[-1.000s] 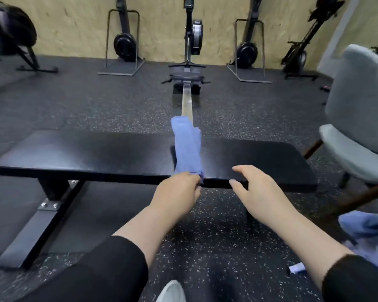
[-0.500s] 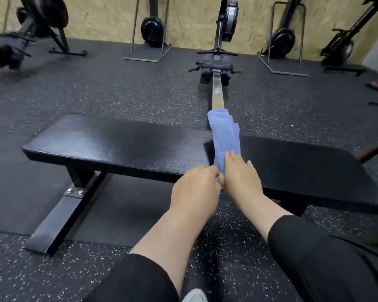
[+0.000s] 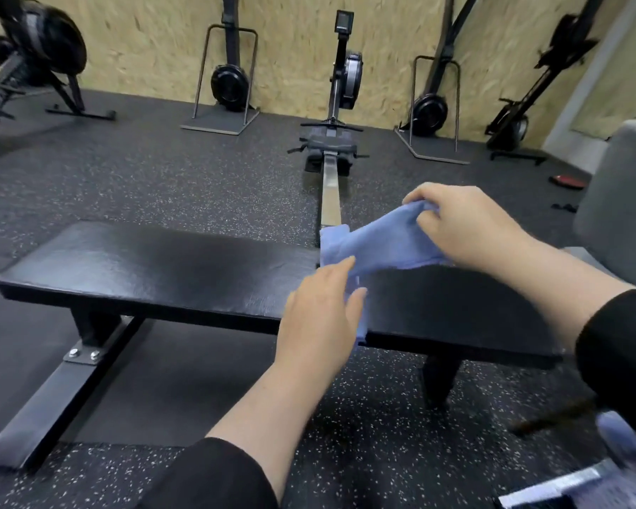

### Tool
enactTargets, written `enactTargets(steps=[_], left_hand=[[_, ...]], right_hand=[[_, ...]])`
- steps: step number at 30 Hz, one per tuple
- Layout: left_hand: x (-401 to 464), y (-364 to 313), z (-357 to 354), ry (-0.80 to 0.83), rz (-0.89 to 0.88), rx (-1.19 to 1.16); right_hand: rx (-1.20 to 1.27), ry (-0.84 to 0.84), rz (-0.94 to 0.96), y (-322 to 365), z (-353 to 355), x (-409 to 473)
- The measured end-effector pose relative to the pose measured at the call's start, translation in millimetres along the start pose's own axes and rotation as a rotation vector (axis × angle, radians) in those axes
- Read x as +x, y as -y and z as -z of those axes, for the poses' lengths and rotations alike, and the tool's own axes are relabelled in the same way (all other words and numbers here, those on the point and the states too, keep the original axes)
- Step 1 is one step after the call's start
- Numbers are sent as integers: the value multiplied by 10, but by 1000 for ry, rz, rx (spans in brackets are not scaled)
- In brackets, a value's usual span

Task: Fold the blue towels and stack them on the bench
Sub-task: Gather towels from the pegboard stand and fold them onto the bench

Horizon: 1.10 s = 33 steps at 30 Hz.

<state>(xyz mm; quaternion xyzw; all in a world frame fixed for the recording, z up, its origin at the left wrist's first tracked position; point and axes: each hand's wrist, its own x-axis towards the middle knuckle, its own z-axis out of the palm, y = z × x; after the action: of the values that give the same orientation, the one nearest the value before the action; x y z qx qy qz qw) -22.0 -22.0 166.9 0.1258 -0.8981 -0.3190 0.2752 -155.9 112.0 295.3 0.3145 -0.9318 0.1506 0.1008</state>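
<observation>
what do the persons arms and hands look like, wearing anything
Both arms wear black long sleeves pushed up toward the elbows, leaving the forearms bare. The left hand and right hand are bare: no gloves, rings, watch or wristband visible.

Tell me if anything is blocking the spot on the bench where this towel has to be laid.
Nothing visible blocks it. The right hand grips the blue towel, lifting one end above the bench, while the left hand rests open at the towel's near end. The black bench top around the towel is bare.
</observation>
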Motion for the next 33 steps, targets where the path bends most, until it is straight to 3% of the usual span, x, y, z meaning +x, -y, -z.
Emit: enactTargets(steps=[3,8,11,16,23,29,33], left_hand=[[-21,-362,-85,16,-30,-142],[-153,-948,-430,345,-14,-447],[-296,-1299,-578,471,-100,-489],[-543,-1969,-758,545,-281,-496],[-850,-3063,-884,644,-533,-388],[-919,-3659,-887,649,-732,-98],[-945,-4056,-854,576,-775,-61]], right_hand=[[-15,80,78,-96,527,-364],[-12,190,77,-410,1030,-1103],[-17,258,45,-690,1314,-1572],[-132,370,-141,-1203,1818,-2350],[-166,283,-340,-1599,1918,-3280],[-186,-34,-512,-1859,2199,-3722],[-150,-121,-527,-1900,2401,-3902]])
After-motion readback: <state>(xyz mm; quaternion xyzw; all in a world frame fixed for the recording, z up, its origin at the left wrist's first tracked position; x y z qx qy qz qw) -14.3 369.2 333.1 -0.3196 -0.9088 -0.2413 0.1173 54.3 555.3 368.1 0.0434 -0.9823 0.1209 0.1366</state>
